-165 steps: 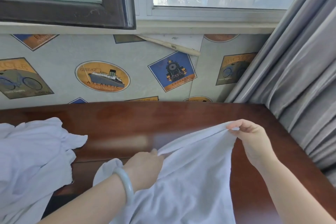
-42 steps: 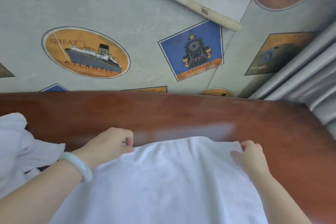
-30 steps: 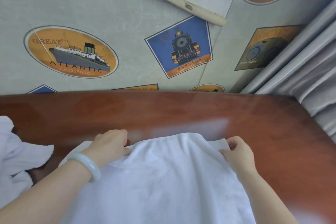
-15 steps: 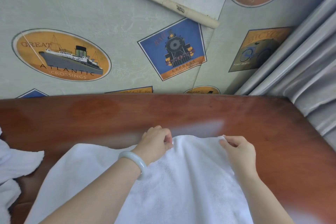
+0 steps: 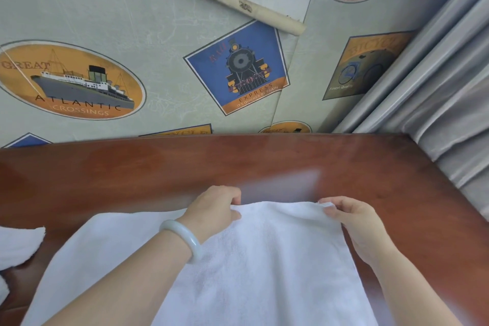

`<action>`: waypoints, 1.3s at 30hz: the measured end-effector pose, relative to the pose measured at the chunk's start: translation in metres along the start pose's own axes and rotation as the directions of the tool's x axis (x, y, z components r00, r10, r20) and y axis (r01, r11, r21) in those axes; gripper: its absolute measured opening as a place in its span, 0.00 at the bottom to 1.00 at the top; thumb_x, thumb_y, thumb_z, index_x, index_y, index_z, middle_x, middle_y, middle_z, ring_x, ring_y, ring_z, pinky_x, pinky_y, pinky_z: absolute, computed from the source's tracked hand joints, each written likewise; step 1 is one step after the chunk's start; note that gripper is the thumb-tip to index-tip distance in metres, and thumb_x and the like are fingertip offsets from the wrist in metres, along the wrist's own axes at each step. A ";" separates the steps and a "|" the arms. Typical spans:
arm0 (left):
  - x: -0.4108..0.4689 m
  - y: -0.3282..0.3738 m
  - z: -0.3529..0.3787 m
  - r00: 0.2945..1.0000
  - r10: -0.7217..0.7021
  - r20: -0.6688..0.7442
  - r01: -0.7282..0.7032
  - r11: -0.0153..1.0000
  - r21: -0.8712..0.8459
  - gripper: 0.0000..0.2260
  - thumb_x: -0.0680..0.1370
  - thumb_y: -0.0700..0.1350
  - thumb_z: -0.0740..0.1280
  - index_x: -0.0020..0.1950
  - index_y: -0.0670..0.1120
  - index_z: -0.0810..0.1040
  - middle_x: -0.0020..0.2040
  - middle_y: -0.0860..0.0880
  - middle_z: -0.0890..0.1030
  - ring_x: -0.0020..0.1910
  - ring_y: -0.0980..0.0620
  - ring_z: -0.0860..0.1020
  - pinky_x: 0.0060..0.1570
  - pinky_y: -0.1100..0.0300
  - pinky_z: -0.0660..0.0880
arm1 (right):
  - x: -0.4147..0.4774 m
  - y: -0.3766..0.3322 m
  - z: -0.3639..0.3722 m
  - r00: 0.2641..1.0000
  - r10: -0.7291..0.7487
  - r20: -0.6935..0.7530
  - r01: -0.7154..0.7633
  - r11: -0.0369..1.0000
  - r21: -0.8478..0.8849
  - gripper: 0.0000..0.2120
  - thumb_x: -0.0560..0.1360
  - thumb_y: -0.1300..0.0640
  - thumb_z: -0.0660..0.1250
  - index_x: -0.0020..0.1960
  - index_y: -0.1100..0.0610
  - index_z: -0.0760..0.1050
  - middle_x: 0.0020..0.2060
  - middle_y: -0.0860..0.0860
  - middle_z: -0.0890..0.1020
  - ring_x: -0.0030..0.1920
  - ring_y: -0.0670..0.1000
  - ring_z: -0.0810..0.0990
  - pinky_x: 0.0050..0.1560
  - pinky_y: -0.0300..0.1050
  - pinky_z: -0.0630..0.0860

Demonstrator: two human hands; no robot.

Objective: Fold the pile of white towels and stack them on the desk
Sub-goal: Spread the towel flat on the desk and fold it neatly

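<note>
Left grip [image 5: 214,208] and right grip [image 5: 353,219] each pinch the towel [image 5: 264,259], forearms reaching forward.

1. the towel [image 5: 264,259] lies on the desk [image 5: 370,180], at its near middle, and runs off the lower edge of view.
2. the left hand [image 5: 214,209] grips the towel's far edge near the middle.
3. the right hand [image 5: 354,222] pinches the far right corner.
4. a second towel [image 5: 18,243] lies at the desk's left end, apart from the first.
5. the wall [image 5: 158,34] stands behind the desk.
6. the curtain [image 5: 436,87] hangs to the right.
</note>
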State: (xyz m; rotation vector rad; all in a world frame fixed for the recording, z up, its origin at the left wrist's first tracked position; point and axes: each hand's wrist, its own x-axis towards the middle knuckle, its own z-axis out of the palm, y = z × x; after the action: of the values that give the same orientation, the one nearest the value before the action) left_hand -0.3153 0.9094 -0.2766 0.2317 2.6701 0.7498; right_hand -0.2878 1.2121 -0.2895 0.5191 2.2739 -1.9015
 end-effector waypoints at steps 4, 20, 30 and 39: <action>0.003 0.000 -0.009 0.990 -0.053 0.132 0.033 0.988 0.153 0.16 0.80 0.55 0.65 0.38 0.45 0.72 0.42 0.49 0.74 0.39 0.49 0.69 0.38 0.57 0.66 | 0.004 -0.005 0.006 0.996 0.065 -0.055 -0.069 0.995 -0.075 0.03 0.75 0.62 0.72 0.45 0.60 0.85 0.43 0.50 0.87 0.37 0.41 0.83 0.35 0.31 0.75; 0.014 -0.017 -0.002 0.997 -0.060 -0.050 0.066 0.990 0.128 0.15 0.79 0.53 0.68 0.40 0.43 0.74 0.47 0.48 0.73 0.45 0.45 0.74 0.43 0.54 0.70 | 0.032 0.000 0.023 0.883 -0.069 -0.464 0.028 0.995 -0.093 0.08 0.71 0.62 0.75 0.45 0.54 0.76 0.40 0.50 0.84 0.37 0.49 0.78 0.39 0.41 0.73; -0.017 -0.053 -0.045 0.968 -0.143 0.205 0.100 0.974 0.205 0.24 0.79 0.56 0.66 0.33 0.47 0.57 0.32 0.50 0.60 0.29 0.50 0.56 0.29 0.56 0.53 | 0.029 0.021 0.055 0.821 -0.499 -0.275 0.074 0.572 -0.817 0.13 0.74 0.67 0.52 0.51 0.59 0.73 0.49 0.58 0.77 0.48 0.60 0.68 0.50 0.57 0.67; -0.029 -0.058 -0.028 0.987 -0.110 0.114 0.086 0.977 0.193 0.20 0.78 0.54 0.67 0.33 0.46 0.64 0.37 0.50 0.68 0.38 0.47 0.69 0.34 0.55 0.62 | -0.062 0.029 0.200 0.744 -0.605 0.282 0.553 0.323 -0.768 0.23 0.74 0.63 0.53 0.65 0.64 0.76 0.66 0.60 0.77 0.67 0.59 0.74 0.71 0.46 0.58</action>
State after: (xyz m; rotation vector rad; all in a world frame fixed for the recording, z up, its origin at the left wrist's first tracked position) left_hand -0.3028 0.8398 -0.2767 0.1862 2.6115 0.4386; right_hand -0.2430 1.0104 -0.3362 -0.4787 3.2754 -0.6243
